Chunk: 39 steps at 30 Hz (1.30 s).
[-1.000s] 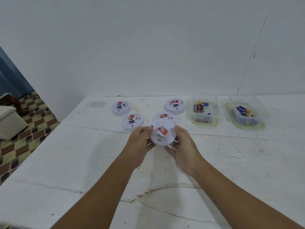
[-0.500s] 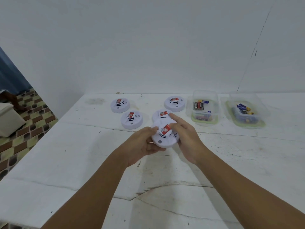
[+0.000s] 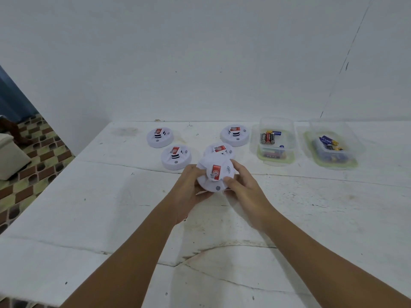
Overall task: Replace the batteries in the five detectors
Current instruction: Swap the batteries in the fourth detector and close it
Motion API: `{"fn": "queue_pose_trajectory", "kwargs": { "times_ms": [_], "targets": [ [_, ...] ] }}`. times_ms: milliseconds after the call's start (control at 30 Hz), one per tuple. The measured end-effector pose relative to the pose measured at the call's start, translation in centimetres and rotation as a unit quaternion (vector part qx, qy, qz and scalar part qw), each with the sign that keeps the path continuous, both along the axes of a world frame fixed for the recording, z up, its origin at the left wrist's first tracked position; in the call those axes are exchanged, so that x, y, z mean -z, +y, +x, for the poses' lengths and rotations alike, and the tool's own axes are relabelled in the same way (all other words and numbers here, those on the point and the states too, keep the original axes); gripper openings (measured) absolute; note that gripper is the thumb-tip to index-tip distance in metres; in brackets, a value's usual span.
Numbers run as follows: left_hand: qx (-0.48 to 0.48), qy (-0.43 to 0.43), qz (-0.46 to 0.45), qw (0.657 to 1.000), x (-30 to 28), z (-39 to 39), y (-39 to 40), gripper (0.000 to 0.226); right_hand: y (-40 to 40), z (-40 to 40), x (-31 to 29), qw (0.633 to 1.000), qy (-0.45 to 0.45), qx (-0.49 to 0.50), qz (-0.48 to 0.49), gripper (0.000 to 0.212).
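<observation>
Head view: a detector (image 3: 214, 175) is held up at frame centre, gripped on both sides, left hand (image 3: 191, 187) curled round its left rim, right hand (image 3: 241, 187) pinching its right edge. Four more detectors are seen on the table (image 3: 89, 207) just beyond, the nearest (image 3: 219, 150) partly hidden behind the held one. Batteries are seen in two clear tubs, one (image 3: 274, 141) upper right, another (image 3: 331, 145) further right. Risk is judged here: if the cover is twisted too hard, the smooth shell could be lost from the fingertips and dropped onto the neighbours, or a clip snapped.
</observation>
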State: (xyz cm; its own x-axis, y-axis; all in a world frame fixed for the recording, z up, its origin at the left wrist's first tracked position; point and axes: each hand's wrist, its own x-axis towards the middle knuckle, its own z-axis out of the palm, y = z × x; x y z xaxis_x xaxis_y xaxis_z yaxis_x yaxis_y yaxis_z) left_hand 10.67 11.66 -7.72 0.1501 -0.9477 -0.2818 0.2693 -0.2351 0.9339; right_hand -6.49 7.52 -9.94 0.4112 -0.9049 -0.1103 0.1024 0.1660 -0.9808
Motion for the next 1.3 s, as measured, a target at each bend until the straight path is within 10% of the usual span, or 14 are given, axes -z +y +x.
{"fn": "queue_pose_trajectory", "kwargs": {
  "times_ms": [367,1300],
  "targets": [
    [-0.033,-0.076,-0.033,0.996,1.9,0.0,0.6,0.030,0.7,-0.7,0.5,0.982,0.132,-0.026,-0.134,0.082],
    [-0.022,-0.096,-0.058,0.993,1.6,-0.4,1.2,0.027,0.9,-1.0,0.4,0.969,0.178,-0.022,-0.167,0.084]
  ]
}}
